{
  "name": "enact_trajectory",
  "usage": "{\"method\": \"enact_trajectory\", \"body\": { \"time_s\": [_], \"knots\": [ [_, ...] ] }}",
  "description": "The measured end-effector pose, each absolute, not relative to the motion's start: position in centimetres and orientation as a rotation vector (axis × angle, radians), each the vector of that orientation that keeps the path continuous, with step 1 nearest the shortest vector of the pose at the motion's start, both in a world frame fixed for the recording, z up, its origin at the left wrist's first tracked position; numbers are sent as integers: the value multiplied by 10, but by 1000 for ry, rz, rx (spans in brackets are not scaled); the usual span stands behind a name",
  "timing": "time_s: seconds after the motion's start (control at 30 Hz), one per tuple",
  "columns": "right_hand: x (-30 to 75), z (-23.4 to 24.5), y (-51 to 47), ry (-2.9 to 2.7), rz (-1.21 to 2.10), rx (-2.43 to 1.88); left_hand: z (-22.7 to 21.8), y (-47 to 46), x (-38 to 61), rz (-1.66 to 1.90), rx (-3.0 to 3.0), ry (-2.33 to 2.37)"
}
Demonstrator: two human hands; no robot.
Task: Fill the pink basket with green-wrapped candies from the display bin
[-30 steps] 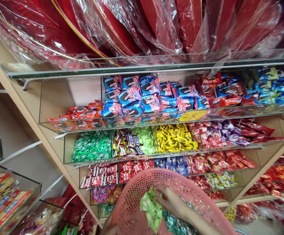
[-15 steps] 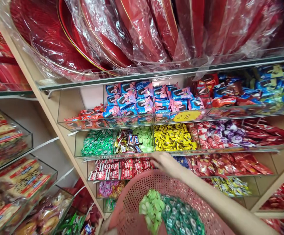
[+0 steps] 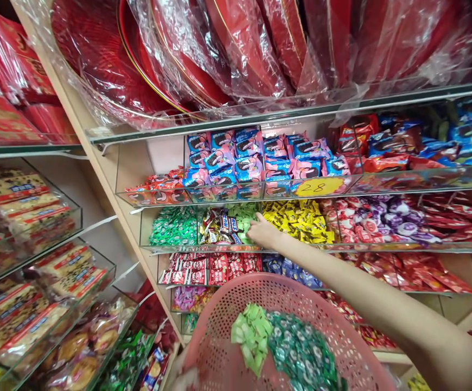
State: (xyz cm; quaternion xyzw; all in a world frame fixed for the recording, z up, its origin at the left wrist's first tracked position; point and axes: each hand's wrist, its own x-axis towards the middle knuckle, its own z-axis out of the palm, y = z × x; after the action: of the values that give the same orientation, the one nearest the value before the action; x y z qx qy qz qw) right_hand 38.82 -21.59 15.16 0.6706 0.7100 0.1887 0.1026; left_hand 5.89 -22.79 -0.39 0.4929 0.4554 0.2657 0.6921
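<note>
My right hand (image 3: 264,232) reaches to the middle shelf, over the light green wrapped candies (image 3: 244,216). Its fingers look apart, with nothing visible in them, though the fingertips partly blend into the candies. Beside it are dark Snickers-type bars (image 3: 222,225) on the left and yellow wrapped candies (image 3: 301,220) on the right. Low in the view, my left hand (image 3: 185,374), blurred and partly cut off, grips the rim of a pink perforated plastic basket (image 3: 215,320). Inside the basket lie a light green candy pile (image 3: 252,336) and a dark green candy pile (image 3: 303,353).
Clear dividers split the shelves into bins. Above sit blue and pink cookie packs (image 3: 248,152) behind a yellow "28" tag (image 3: 316,186). Plastic-wrapped red trays (image 3: 179,54) overhang the top. Packaged pastries (image 3: 36,309) fill the left shelves. Red and white packets (image 3: 191,269) lie below.
My right hand has moved up from the shelf's front edge into the light green candy bin. The view has shifted slightly, moving the shelves rightward. The basket stays in my left hand.
</note>
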Motion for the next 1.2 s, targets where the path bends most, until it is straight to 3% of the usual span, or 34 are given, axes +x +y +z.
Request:
{"method": "enact_trajectory", "body": {
  "time_s": [0.43, 0.77, 0.87, 0.97, 1.03, 1.1, 1.2],
  "knots": [
    [388, 155, -216, 2084, 421, 2026, -4, -242, 50, 592, 1092, 1055],
    [368, 160, -291, 2370, 679, 2417, 6, -257, 46, 553, 1109, 1057],
    [350, 115, -311, 2650, 204, 2609, 6, -257, 48, 555, 1125, 1042],
    [337, 44, -310, 2620, -772, 2768, 5, -253, 50, 552, 1149, 1026],
    [333, -2, -301, 2394, -1233, 2891, 5, -249, 52, 536, 1169, 1012],
    [333, -36, -292, 2169, -1428, 3016, 5, -244, 54, 533, 1172, 1005],
    [336, -63, -283, 2002, -1398, 3153, 4, -236, 56, 563, 1151, 1019]
  ]
}}
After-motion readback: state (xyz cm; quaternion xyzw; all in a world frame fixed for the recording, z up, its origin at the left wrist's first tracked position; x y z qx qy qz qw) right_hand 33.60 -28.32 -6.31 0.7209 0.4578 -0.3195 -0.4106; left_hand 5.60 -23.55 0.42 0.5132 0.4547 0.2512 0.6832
